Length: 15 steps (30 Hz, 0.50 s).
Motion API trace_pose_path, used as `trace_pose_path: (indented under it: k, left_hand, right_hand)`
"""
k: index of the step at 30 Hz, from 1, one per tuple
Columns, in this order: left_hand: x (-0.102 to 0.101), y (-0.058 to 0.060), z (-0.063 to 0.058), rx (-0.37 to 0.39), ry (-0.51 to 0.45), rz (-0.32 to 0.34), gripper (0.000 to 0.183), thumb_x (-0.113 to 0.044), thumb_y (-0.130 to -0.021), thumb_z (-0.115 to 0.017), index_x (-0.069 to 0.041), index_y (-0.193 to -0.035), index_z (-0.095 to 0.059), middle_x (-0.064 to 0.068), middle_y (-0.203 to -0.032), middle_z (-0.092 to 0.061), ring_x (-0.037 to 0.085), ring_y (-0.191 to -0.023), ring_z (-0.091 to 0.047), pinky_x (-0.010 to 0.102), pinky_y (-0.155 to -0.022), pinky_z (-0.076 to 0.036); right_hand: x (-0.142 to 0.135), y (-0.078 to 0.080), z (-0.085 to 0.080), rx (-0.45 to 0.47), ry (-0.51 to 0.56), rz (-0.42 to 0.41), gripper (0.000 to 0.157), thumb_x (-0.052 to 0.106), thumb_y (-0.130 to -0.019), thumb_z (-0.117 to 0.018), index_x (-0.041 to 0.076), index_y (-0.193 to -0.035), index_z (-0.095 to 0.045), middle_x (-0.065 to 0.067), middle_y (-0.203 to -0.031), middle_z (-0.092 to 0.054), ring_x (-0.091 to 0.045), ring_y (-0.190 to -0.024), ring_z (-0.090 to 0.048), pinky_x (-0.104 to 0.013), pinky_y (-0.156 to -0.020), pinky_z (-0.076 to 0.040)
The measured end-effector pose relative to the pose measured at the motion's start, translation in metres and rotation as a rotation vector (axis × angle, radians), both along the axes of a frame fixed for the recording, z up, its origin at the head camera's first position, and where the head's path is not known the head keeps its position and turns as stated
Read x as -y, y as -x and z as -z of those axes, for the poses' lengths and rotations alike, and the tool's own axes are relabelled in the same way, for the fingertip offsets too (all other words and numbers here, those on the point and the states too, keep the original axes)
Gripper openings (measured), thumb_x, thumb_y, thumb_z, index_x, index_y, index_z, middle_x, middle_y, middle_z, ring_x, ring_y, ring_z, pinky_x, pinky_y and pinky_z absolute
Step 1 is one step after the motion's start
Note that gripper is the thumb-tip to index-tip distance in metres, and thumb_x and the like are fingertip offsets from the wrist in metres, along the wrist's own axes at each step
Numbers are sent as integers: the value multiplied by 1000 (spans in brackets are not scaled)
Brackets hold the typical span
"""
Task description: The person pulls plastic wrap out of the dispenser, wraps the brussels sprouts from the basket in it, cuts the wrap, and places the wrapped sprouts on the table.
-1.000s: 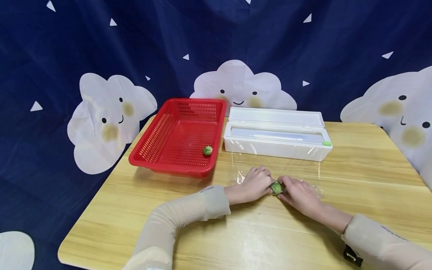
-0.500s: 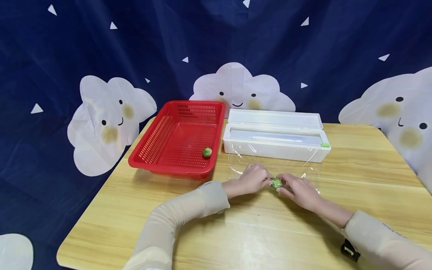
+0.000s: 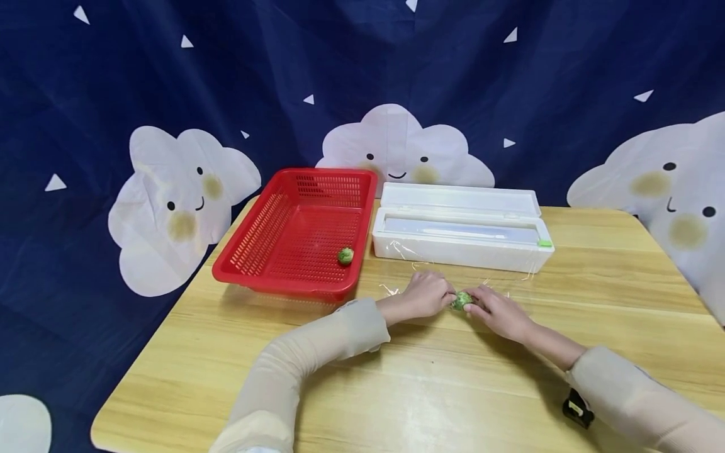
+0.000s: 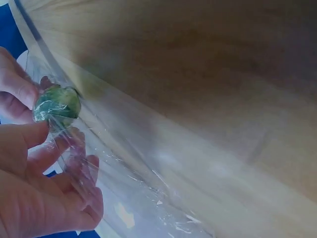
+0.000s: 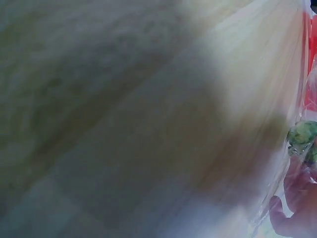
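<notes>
A green Brussels sprout [image 3: 462, 301] with clear cling film [image 4: 133, 173] over it is between my two hands, above the table. My left hand [image 3: 428, 294] pinches it from the left; in the left wrist view the thumb touches the sprout's lower side and film lies across the fingers. From the right, my right hand [image 3: 501, 313] holds it with thumb and fingertips. The film stretches toward the long white dispenser box [image 3: 459, 248], whose lid stands open behind. In the right wrist view the sprout [image 5: 303, 133] shows only at the edge.
A red perforated basket [image 3: 226, 275] stands at the left back, with one more Brussels sprout [image 3: 345, 255] in it. The wooden table [image 3: 396, 396] spreads out in front of my hands. A dark blue cloth [image 3: 255, 56] with clouds hangs behind.
Both hands have moved slightly away from me, toward the white box, with the film-covered sprout. The film between the sprout and the box looks slacker. Basket and box stay put.
</notes>
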<state>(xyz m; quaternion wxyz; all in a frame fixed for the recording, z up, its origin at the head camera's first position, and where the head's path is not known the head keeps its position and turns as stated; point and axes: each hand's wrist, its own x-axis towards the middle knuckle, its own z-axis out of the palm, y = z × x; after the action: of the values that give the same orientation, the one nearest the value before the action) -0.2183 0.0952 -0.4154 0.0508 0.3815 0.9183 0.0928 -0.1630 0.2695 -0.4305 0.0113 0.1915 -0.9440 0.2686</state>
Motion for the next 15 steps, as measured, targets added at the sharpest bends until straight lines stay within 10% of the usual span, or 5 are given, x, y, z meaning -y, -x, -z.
trace_pose_path:
  k: [9,15]
  left_hand:
    - [-3,-7,-7,-232,48,45,37,-42,-82,-63,-30,-117,-62,-4,-112,-56,12,-102,-47,28,-83,-32]
    - [-4,-8,-8,-226,78,50,33,-39,-80,-66,-32,-113,-64,-6,-113,-57,11,-101,-47,28,-85,-32]
  right_hand:
    - [-3,5,-1,72,64,5,35,11,-90,-54,-11,-117,-53,-4,-84,-50,-12,-69,-43,-26,-59,-40]
    - [-3,1,0,-45,41,28,50,20,-83,-65,-6,-122,-52,-6,-87,-50,-11,-67,-43,-24,-55,-40]
